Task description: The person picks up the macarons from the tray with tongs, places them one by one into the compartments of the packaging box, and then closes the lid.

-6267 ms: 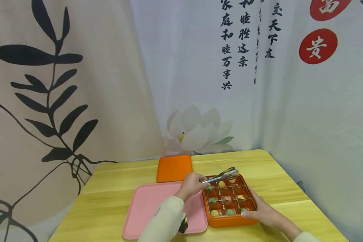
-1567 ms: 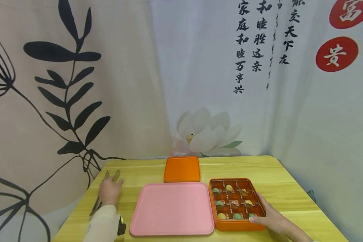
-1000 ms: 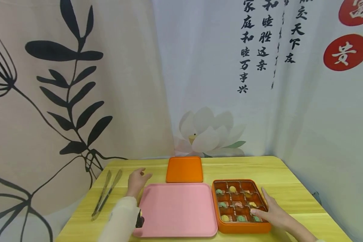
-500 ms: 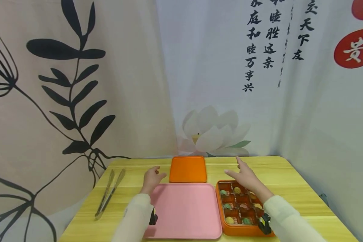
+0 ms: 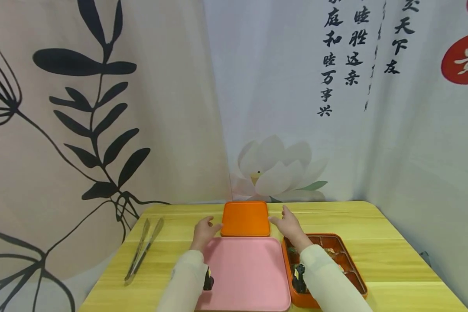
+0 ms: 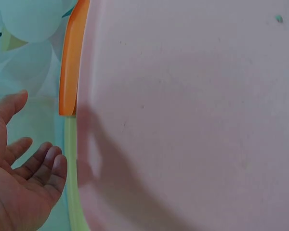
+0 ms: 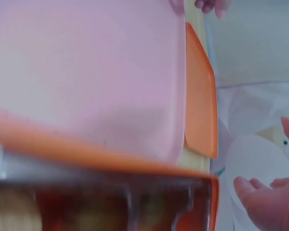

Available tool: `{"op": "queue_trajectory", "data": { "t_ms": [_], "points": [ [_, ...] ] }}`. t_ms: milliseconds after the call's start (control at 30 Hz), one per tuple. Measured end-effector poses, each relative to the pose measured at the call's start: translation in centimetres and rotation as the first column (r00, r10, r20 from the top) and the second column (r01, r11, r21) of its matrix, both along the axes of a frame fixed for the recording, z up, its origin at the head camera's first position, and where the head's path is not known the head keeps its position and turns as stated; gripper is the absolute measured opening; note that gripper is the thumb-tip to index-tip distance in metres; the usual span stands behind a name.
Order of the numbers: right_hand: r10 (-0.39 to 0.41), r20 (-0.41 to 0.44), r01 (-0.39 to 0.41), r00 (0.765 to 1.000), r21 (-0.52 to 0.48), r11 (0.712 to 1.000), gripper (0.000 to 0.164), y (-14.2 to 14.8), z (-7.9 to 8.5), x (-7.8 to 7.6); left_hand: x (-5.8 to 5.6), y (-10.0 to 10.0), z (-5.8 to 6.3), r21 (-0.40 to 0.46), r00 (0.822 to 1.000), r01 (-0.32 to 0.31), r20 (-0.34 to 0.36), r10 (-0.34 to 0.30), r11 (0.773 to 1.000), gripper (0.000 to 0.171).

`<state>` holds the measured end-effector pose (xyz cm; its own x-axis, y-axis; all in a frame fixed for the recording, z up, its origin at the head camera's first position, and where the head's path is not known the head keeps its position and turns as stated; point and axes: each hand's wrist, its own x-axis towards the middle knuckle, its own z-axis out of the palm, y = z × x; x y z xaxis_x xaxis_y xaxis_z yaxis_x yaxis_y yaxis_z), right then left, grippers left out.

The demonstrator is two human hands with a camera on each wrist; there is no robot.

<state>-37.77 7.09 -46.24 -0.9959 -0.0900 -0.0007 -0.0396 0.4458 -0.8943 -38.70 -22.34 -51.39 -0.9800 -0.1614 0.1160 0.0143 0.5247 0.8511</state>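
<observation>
My left hand (image 5: 204,234) hovers at the left of a flat orange lid (image 5: 245,219) with a raised rim, its fingers loosely bent and holding nothing. On the lid's other side, my right hand (image 5: 290,227) holds nothing, thumb and fingers spread. A small gap separates each hand from the lid. Nearer to me lies a pink tray (image 5: 249,273), its bare surface also filling much of the left wrist view. To its right stands an orange box (image 5: 352,264) with a brown divided insert; my right forearm hides much of it and of the small pieces inside.
Metal tongs (image 5: 143,251) lie spread on the left of the wood-patterned table (image 5: 398,260). A printed curtain (image 5: 171,108) hangs right behind the table's back edge. The tray lies close against both the box and the lid.
Earlier, the tongs were in my left hand over the box; they now lie at the left. That hand moved right toward the lid. My right hand left the box and reached across to the lid.
</observation>
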Motion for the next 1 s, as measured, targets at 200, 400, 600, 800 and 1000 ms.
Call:
{"op": "queue_trajectory", "data": {
  "t_ms": [200,400,600,800,1000],
  "points": [
    [-0.027,0.052,0.029,0.998,-0.031,0.999,0.079,-2.4,-1.0,-0.7,-0.2,0.6,0.0,-0.009,1.0,0.0,0.005,0.0,1.0,0.057],
    [-0.052,0.077,0.053,0.996,-0.008,0.999,0.076,-3.7,-2.4,-1.1,-0.4,0.9,-0.2,0.015,1.0,0.004,0.029,-0.004,1.0,0.058],
    [-0.097,0.128,0.106,0.987,-0.063,0.992,0.078,-4.1,-3.3,-1.5,-0.8,0.8,-0.7,0.0,0.999,0.006,0.031,-0.006,1.0,0.059],
    [-0.104,0.217,0.134,0.971,-0.13,0.982,0.08,-4.4,-3.8,-2.0,-1.4,0.6,-1.3,0.0,0.998,0.003,0.06,-0.003,1.0,0.061],
    [-0.102,0.235,0.134,0.967,-0.127,0.983,0.078,-4.7,-4.5,-2.7,-1.9,0.7,-1.2,0.016,0.996,0.002,0.092,-0.004,1.0,0.061]
  ]
}}
